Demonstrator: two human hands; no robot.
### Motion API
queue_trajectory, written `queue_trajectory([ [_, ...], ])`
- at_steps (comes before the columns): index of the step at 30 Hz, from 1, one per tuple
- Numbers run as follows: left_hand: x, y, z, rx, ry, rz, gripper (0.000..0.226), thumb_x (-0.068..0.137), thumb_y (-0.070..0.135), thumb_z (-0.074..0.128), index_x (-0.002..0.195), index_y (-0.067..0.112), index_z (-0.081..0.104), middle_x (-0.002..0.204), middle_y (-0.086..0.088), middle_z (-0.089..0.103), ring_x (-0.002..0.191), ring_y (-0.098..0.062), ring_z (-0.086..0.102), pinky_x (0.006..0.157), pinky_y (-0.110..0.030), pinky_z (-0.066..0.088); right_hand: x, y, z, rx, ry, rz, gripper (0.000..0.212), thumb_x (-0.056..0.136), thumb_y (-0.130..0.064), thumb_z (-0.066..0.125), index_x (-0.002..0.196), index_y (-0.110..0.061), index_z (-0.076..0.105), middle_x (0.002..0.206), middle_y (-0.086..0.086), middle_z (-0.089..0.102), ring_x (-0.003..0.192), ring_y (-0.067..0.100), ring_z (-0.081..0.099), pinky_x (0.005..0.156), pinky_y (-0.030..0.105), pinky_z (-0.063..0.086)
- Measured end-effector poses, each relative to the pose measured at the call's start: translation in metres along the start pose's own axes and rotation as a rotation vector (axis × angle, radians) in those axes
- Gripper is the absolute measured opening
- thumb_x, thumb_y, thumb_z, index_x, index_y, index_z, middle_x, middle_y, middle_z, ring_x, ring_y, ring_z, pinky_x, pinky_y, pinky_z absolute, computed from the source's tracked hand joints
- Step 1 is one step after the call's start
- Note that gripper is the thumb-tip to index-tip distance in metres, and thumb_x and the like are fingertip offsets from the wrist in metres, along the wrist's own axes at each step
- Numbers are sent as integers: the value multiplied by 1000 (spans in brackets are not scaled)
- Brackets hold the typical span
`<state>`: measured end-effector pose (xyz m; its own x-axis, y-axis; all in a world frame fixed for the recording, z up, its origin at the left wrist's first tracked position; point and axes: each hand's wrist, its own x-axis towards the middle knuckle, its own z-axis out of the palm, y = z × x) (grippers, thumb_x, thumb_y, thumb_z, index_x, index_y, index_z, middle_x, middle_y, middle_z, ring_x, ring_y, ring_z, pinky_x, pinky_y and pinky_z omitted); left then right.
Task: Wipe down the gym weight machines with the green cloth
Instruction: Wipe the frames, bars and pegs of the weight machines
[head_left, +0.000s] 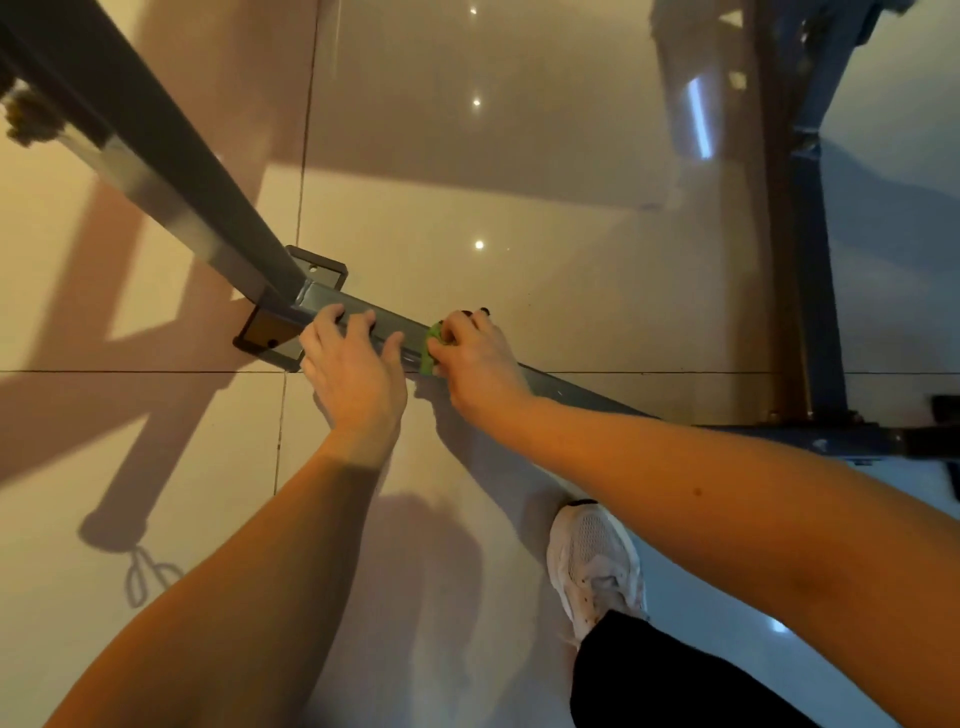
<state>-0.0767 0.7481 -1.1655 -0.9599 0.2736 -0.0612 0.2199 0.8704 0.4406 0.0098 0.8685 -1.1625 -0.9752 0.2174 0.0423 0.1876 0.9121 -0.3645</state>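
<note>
left hand (354, 371) splayed, right hand (477, 364) curled

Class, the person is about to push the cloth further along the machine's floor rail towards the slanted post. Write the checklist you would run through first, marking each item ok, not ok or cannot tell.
1. Grip on the green cloth: ok, the right hand has its fingers curled round it.
2. Cloth touching the base rail: ok, it is pressed onto the rail.
3. Path towards the slanted post free: not ok, the left hand rests on the rail right beside the cloth.
4. Rail already clean ahead: cannot tell.
5. White shoe off the rail: ok, it stands on the floor tiles.
</note>
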Motion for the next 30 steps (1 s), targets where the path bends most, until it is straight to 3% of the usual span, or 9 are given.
queue_trajectory([
  [5,-10,15,-3,37,-64,-2,50,93,47,68,135,22,58,149,-2,39,138,-26,31,110,-46,35,-52,37,-10,0,29,49,37,78,-22,84,112,-8,76,113,14,61,99,36,53,82,46,51],
  [11,-15,45,-6,-3,-155,-63,57,91,46,72,137,17,55,146,-5,40,134,-28,35,109,-45,38,-118,83,-35,-18,34,173,25,82,-5,79,107,0,75,109,18,61,98,38,53,80,47,53],
  [15,-22,39,-3,-22,-167,-33,55,93,45,70,139,19,54,149,-3,36,139,-28,30,112,-46,33,-104,58,-23,17,79,280,22,71,5,84,91,4,74,100,20,63,90,39,57,70,49,54],
  [17,-26,37,0,-8,-151,-19,55,93,44,70,140,19,55,150,-4,37,140,-28,29,113,-47,31,-75,31,-20,39,51,271,20,73,-2,84,89,3,72,103,20,61,95,38,55,76,48,52],
  [20,-24,38,-1,-7,-133,-26,57,91,42,73,138,17,56,147,-6,39,138,-29,31,112,-48,32,-55,15,-23,-21,-44,246,26,84,-14,77,106,0,70,120,18,55,110,37,48,90,44,46],
  [22,-21,37,-2,-21,-137,-26,57,91,42,74,138,17,57,147,-6,39,137,-29,31,111,-47,32,-71,31,-29,-54,-59,203,31,80,-8,79,110,-1,71,122,21,57,109,40,51,88,47,48],
  [27,-20,29,0,-36,-127,8,56,89,45,74,136,18,58,145,-4,40,137,-29,30,112,-47,32,-120,68,-35,-153,-41,157,31,71,5,82,101,0,73,104,19,61,92,37,58,70,45,55],
  [30,-20,27,0,-42,-130,14,56,89,46,75,136,20,58,145,-4,40,137,-28,30,112,-46,31,-81,42,-29,-182,-94,124,22,77,4,75,99,3,72,105,21,61,97,39,56,76,48,51],
])
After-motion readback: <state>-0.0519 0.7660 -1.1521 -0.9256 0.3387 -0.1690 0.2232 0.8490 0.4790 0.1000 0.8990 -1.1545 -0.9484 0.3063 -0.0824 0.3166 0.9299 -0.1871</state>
